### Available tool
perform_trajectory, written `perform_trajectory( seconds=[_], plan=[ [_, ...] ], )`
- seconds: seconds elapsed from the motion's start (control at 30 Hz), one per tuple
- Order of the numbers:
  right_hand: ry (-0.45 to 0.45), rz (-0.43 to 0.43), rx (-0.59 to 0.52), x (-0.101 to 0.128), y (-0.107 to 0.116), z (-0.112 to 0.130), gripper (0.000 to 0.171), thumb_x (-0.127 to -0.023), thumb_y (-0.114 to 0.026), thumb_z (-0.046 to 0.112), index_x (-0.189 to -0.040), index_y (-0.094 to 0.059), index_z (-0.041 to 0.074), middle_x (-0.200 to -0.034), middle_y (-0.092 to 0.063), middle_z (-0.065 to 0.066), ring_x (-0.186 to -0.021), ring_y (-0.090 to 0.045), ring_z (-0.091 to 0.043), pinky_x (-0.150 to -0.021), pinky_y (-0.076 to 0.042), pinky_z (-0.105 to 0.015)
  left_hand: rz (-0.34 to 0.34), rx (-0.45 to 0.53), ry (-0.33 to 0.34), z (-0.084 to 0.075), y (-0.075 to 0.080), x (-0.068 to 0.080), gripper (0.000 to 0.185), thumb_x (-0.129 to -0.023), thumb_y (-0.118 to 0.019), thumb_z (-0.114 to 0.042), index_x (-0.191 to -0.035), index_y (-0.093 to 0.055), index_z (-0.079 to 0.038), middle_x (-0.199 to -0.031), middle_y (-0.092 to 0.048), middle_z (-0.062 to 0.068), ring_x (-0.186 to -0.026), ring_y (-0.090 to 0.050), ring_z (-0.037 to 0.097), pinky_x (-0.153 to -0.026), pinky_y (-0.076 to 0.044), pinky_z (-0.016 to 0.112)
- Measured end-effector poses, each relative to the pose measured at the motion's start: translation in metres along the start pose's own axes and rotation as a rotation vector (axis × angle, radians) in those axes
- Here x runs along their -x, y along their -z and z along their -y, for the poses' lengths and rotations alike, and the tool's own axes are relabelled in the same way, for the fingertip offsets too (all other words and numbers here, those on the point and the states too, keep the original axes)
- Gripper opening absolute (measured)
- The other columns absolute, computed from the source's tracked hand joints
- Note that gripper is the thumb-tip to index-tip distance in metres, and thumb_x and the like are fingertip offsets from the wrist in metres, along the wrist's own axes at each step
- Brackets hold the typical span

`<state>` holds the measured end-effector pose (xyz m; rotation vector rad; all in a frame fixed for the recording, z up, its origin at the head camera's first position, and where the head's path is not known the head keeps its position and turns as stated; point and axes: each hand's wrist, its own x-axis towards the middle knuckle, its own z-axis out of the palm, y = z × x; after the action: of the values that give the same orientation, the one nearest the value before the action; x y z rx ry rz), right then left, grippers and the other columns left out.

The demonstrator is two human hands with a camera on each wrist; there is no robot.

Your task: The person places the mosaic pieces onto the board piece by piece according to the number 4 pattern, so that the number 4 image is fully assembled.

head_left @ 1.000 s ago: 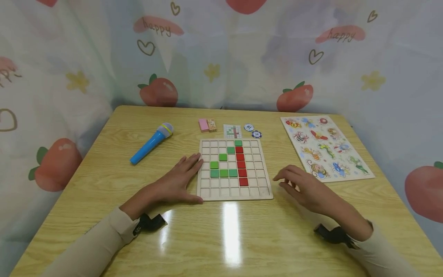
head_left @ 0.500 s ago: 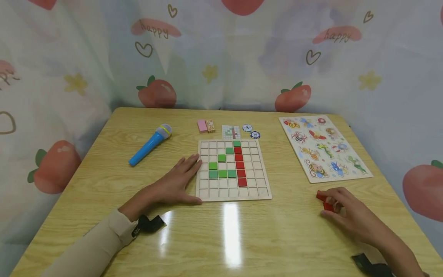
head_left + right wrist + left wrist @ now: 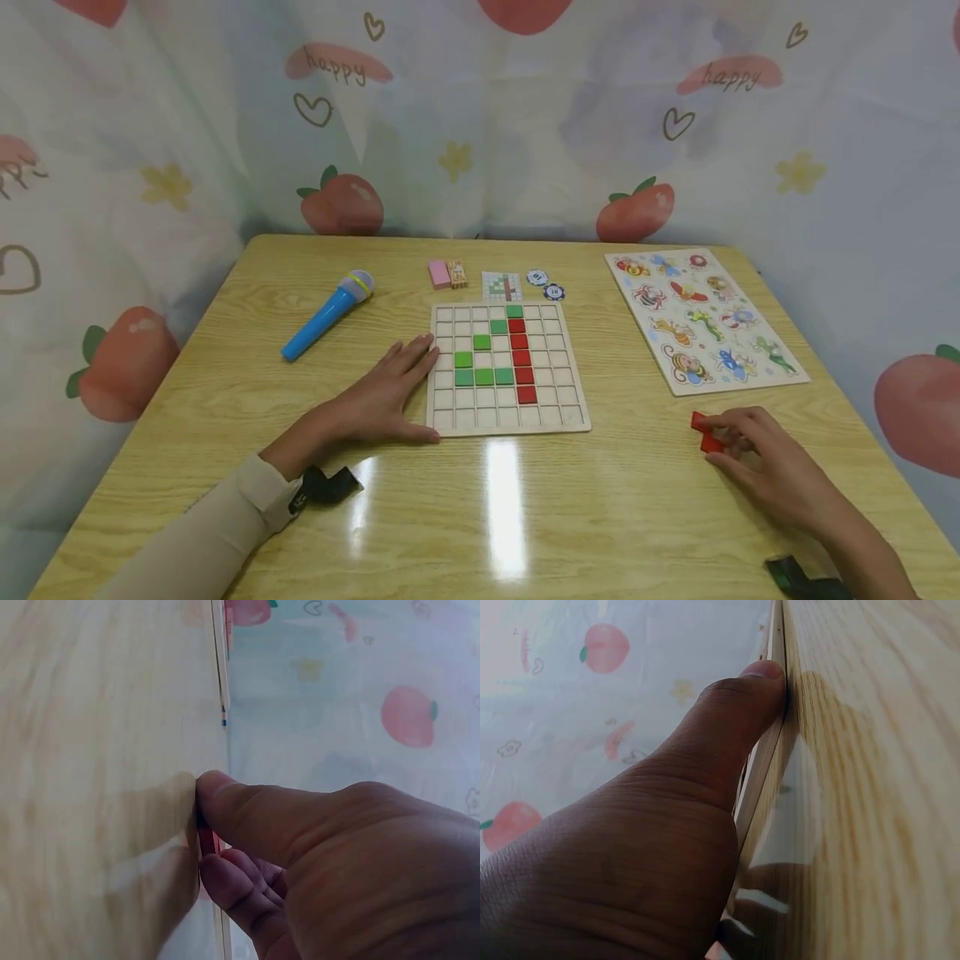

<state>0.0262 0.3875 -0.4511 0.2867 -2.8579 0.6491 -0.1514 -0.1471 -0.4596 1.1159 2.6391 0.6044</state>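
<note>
My left hand (image 3: 378,400) lies at the left edge of a wooden grid board (image 3: 551,417), its fingertips and thumb touching the rim. In the left wrist view the thumb (image 3: 727,712) presses on the board's side. Green tiles (image 3: 484,377) and a column of red tiles (image 3: 522,358) sit in the grid. Off to the right, my right hand (image 3: 772,462) is low over the table at two loose red tiles (image 3: 698,421). The right wrist view shows a red tile (image 3: 208,840) between its thumb and a finger; the hand partly hides the tiles.
Behind the board lie a small pattern card (image 3: 501,286), two poker chips (image 3: 537,277), a pink block (image 3: 439,273) and a small patterned piece (image 3: 457,273). A blue toy microphone (image 3: 322,321) lies to the left. An insect puzzle board (image 3: 701,325) stands beyond my right hand.
My right hand has moved from beside the grid board rightward and nearer to the loose red tiles, where its fingers have closed in. The left hand has stayed put.
</note>
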Motion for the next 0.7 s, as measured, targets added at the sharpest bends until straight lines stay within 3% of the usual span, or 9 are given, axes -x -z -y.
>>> perform_trajectory(
  seconds=[0.3, 0.5, 0.6, 0.7],
  plan=[
    [-0.019, -0.073, 0.048, -0.003, -0.004, -0.004, 0.039, -0.079, -0.092, 0.003, -0.111, -0.07, 0.009, -0.104, -0.064, -0.006, -0.083, -0.049, 0.013, -0.066, -0.044, -0.009, 0.001, 0.0, 0.018, 0.001, 0.003, 0.001, 0.132, -0.078, -0.081, -0.075, -0.172, -0.014, -0.01, -0.183, -0.004, 0.009, -0.17, -0.006, 0.035, -0.137, -0.009, 0.06],
    [-0.049, -0.045, 0.056, -0.003, -0.002, -0.001, 0.032, -0.085, -0.088, 0.005, -0.111, -0.07, 0.011, -0.095, -0.066, 0.004, -0.079, -0.05, 0.012, -0.063, -0.043, -0.012, -0.001, 0.005, 0.016, 0.001, 0.004, 0.001, 0.132, -0.078, -0.082, -0.073, -0.172, -0.014, -0.01, -0.183, -0.004, 0.009, -0.17, -0.006, 0.033, -0.138, -0.007, 0.059],
    [0.003, -0.056, 0.058, -0.006, 0.003, 0.008, 0.035, -0.082, -0.089, 0.001, -0.109, -0.071, 0.015, -0.094, -0.061, 0.009, -0.077, -0.048, 0.009, -0.061, -0.04, -0.013, 0.004, 0.019, 0.013, 0.001, 0.003, 0.001, 0.132, -0.078, -0.082, -0.074, -0.172, -0.014, -0.01, -0.183, -0.004, 0.009, -0.17, -0.005, 0.034, -0.137, -0.008, 0.06],
    [0.116, -0.082, 0.062, -0.018, 0.012, 0.025, 0.046, -0.075, -0.091, -0.005, -0.108, -0.071, 0.02, -0.096, -0.057, 0.012, -0.077, -0.045, 0.006, -0.06, -0.038, -0.015, 0.01, 0.024, 0.012, 0.0, 0.001, 0.002, 0.132, -0.079, -0.081, -0.075, -0.173, -0.014, -0.011, -0.183, -0.003, 0.009, -0.17, -0.005, 0.035, -0.137, -0.009, 0.061]
  ],
)
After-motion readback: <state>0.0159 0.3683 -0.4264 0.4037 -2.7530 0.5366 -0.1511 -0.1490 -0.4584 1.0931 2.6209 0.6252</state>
